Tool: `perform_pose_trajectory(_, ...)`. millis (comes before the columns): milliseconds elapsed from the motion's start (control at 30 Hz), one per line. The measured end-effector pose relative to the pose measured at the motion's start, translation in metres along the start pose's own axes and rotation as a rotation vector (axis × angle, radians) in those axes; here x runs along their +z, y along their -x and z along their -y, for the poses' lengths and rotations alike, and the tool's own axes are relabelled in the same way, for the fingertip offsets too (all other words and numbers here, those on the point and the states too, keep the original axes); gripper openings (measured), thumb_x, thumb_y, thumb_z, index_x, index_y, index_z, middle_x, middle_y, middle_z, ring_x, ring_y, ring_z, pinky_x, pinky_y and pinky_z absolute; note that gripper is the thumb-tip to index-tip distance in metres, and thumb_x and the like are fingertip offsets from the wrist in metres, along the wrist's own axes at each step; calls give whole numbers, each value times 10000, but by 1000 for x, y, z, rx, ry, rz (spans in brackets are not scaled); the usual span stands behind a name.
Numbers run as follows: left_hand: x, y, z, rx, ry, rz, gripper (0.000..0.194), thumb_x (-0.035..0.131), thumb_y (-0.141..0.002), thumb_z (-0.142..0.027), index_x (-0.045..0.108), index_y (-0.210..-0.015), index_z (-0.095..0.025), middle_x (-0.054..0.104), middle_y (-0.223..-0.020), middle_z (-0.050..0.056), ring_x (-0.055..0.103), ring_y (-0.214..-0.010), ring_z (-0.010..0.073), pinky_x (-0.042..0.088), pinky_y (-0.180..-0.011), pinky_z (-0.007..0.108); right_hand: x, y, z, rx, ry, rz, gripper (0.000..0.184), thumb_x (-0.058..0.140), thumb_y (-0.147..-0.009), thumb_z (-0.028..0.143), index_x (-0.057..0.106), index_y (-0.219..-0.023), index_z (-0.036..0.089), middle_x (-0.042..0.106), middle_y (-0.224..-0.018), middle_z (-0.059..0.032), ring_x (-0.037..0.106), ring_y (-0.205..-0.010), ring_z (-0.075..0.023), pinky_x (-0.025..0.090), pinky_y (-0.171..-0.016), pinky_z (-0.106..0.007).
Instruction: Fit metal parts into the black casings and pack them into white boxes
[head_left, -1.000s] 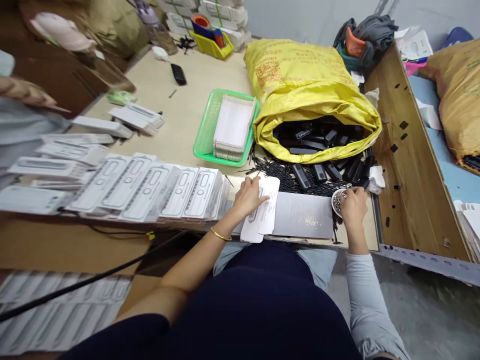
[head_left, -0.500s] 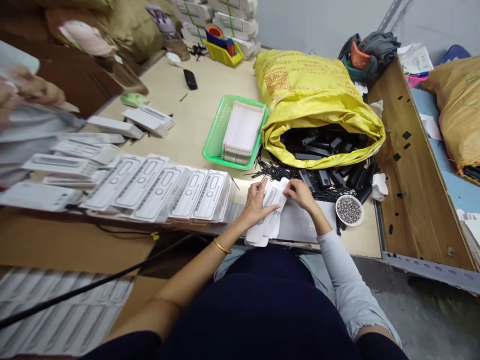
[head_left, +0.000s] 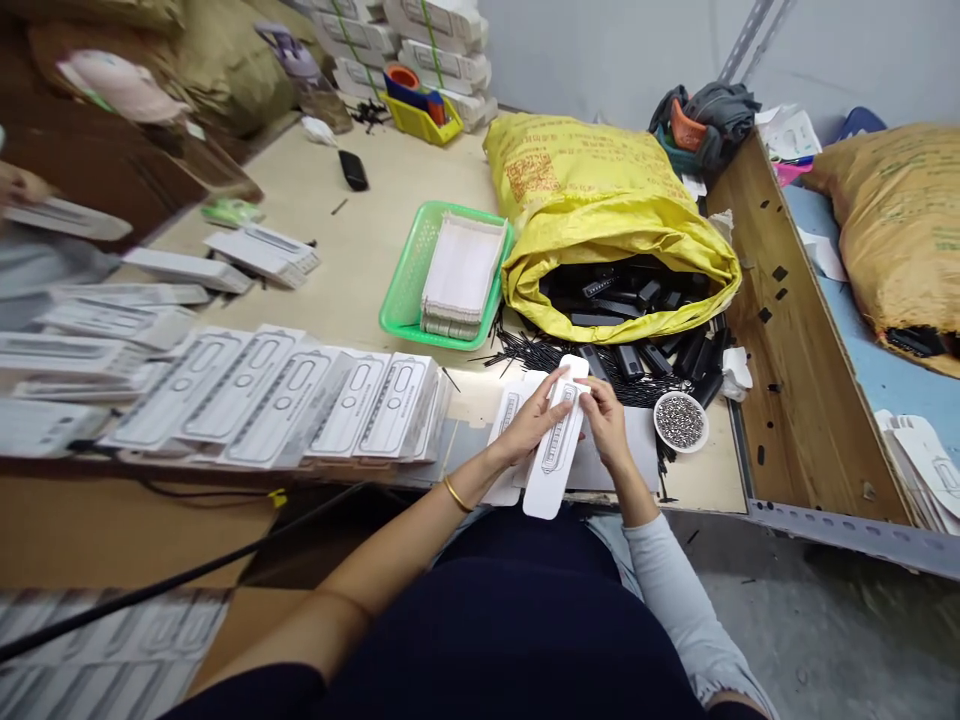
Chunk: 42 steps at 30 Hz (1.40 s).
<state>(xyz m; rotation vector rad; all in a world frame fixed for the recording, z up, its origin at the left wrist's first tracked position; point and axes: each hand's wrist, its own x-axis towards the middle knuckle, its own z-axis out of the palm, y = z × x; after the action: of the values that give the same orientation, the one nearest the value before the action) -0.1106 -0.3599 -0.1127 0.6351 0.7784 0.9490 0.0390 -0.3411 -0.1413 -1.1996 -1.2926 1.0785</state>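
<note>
Both of my hands hold a long white printed package card (head_left: 553, 460) near the table's front edge. My left hand (head_left: 526, 426) grips its left side and my right hand (head_left: 606, 422) pinches its upper right edge. More white cards (head_left: 505, 430) lie underneath, on a grey mat (head_left: 645, 440). A small round dish of tiny metal parts (head_left: 680, 421) stands just to the right of my right hand. Thin black sticks (head_left: 536, 352) and black plastic pieces (head_left: 637, 358) lie scattered just beyond my hands.
A yellow sack (head_left: 611, 215) full of black parts lies open behind. A green basket (head_left: 411, 290) holds stacked white sleeves. Rows of packaged cards (head_left: 285, 405) cover the left. A wooden board (head_left: 795, 330) borders the right; a black cable (head_left: 150, 590) runs low left.
My right hand left the dish of metal parts and came left to the card. Both hands have lifted one card off the pile toward me.
</note>
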Motion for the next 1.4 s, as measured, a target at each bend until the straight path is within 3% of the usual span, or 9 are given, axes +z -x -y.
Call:
perform_pose_trajectory(133, 5, -4, 8, 9, -151, -33, 484, 695, -768, -368, 465, -1171, -227, 633, -837, 15, 644, -646, 140, 540, -594, 248, 9, 10, -7, 79, -76, -69, 227, 546, -849, 405, 609, -839, 187, 607, -902, -30, 575, -888, -160, 463, -848, -307)
perform_pose_trajectory(333, 4, -7, 20, -101, -213, -79, 941, 600, -836, -435, -80, -1458, -245, 656, -827, 39, 646, -635, 188, 537, -690, 415, 9, 9, -7, 150, -316, -42, 242, 606, -821, 389, 585, -965, 195, 635, -964, -32, 597, -896, -146, 467, -808, -272)
perform_pose_trajectory(500, -1, -6, 27, 72, -614, -156, 958, 654, -793, -422, 72, -1498, -135, 650, -907, 72, 622, -843, 203, 456, -869, 373, 6, -1, -13, 336, -470, -52, 218, 699, -733, 375, 602, -816, 198, 617, -778, 33, 550, -668, -95, 443, -646, -213)
perform_pose_trajectory(700, -4, -8, 20, 46, -688, -57, 1000, 617, -821, -433, -54, -1501, -141, 479, -577, -79, 439, -520, 102, 366, -566, 221, 2, -1, -14, 404, -556, -59, 234, 747, -666, 320, 624, -825, 199, 629, -736, 44, 547, -616, -88, 449, -614, -208)
perform_pose_trajectory(933, -1, -13, 14, -37, -622, -51, 973, 552, -860, -484, -90, -1496, -125, 538, -638, -38, 496, -570, 117, 397, -571, 234, 7, 28, -11, 305, -448, -102, 352, 551, -837, 487, 642, -970, 174, 673, -1066, -71, 625, -938, -172, 503, -833, -303)
perform_pose_trajectory(1067, -9, -16, 20, 166, -726, -50, 712, 417, -922, -464, 126, -1502, -173, 646, -1014, 113, 592, -1029, 213, 458, -883, 354, 1, 32, -19, 321, -419, -219, 387, 662, -764, 409, 564, -1078, 206, 665, -1007, -32, 628, -849, -146, 514, -796, -288)
perform_pose_trajectory(1200, -13, -8, 21, 600, -1007, 231, 732, 698, -719, -392, 410, -1359, -185, 395, -1436, 186, 290, -1386, 325, 245, -1115, 515, 3, 21, -27, 339, -299, -305, 333, 507, -850, 459, 552, -1024, 179, 657, -912, -48, 616, -796, -162, 516, -769, -322)
perform_pose_trajectory(1267, -11, -3, 16, 685, -1092, 160, 642, 735, -663, -375, 492, -1219, -166, 440, -1394, 193, 351, -1351, 342, 270, -1102, 528, 6, 12, -31, 261, -2, -184, 314, 462, -873, 429, 584, -995, 167, 651, -958, -86, 601, -901, -203, 497, -840, -370)
perform_pose_trajectory(1400, -10, -2, -1, 367, -1175, -314, 661, 668, -717, -404, 376, -1265, -178, 640, -1050, 104, 653, -919, 260, 516, -797, 389, 2, -16, -43, 77, 616, -124, 369, 569, -780, 225, 582, -1140, 143, 538, -1263, -180, 439, -1208, -308, 322, -1046, -512)
